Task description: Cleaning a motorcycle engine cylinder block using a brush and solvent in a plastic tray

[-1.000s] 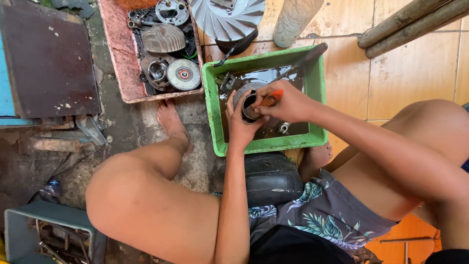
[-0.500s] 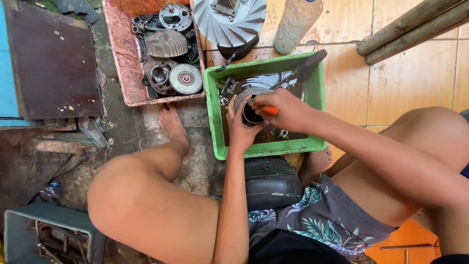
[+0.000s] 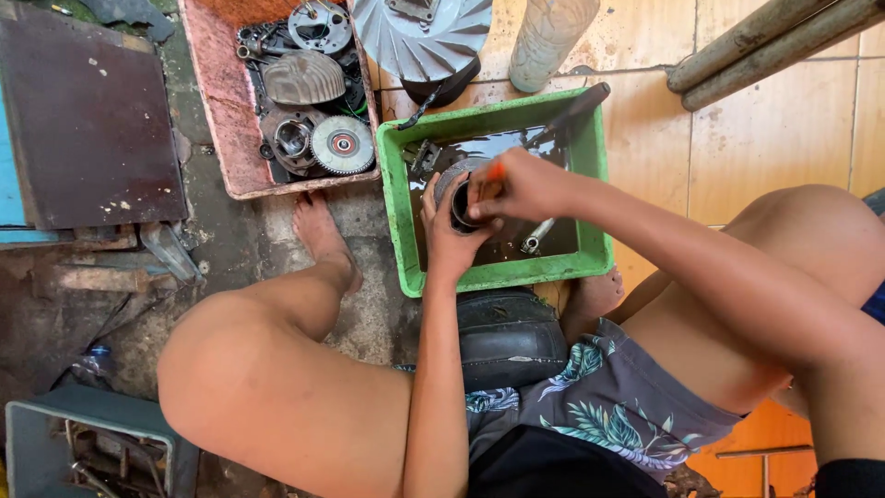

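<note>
Over the green tub (image 3: pixel 590 258) of dark liquid on the floor, right of the pink tray (image 3: pixel 221 120) of engine parts, the left hand (image 3: pixel 452 235) grips a round metal part (image 3: pixel 458 195) while the right hand (image 3: pixel 521 184) pinches an orange-handled tool (image 3: pixel 495 171) against it.

Even, bright daylight fills the scene, with only soft shadows under the legs. The dark liquid in the green tub (image 3: pixel 595 175) throws a pale sheen. The wide lens bends straight edges near the corners. Focus seems slightly soft on the fingers (image 3: pixel 466 198), perhaps from motion.
</note>
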